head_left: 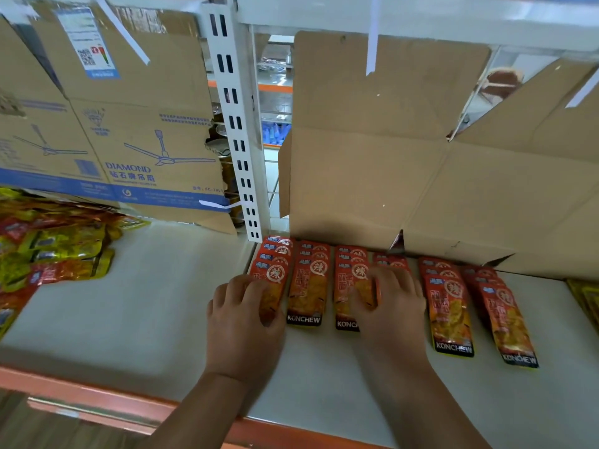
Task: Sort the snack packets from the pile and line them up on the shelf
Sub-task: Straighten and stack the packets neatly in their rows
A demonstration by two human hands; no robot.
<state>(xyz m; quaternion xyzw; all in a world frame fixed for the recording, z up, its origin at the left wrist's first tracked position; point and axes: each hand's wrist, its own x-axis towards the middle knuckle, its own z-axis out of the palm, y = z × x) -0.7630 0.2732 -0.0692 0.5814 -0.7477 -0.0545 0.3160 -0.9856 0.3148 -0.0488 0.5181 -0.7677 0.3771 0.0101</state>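
Several overlapping rows of red-orange KONCHEW snack packets lie on the white shelf, running back to the cardboard. My left hand rests on the leftmost row, fingers lying over its front packet. My right hand covers the fourth row and touches the third row; whether it pinches a packet is hidden. Two further rows lie to the right. A loose pile of yellow and red packets sits at the far left of the shelf.
A flattened DIAMOND fan carton leans behind the pile, and plain brown cardboard stands behind the rows. A white slotted upright divides the bays. The shelf's orange front edge runs below. Yellow packets show at the far right.
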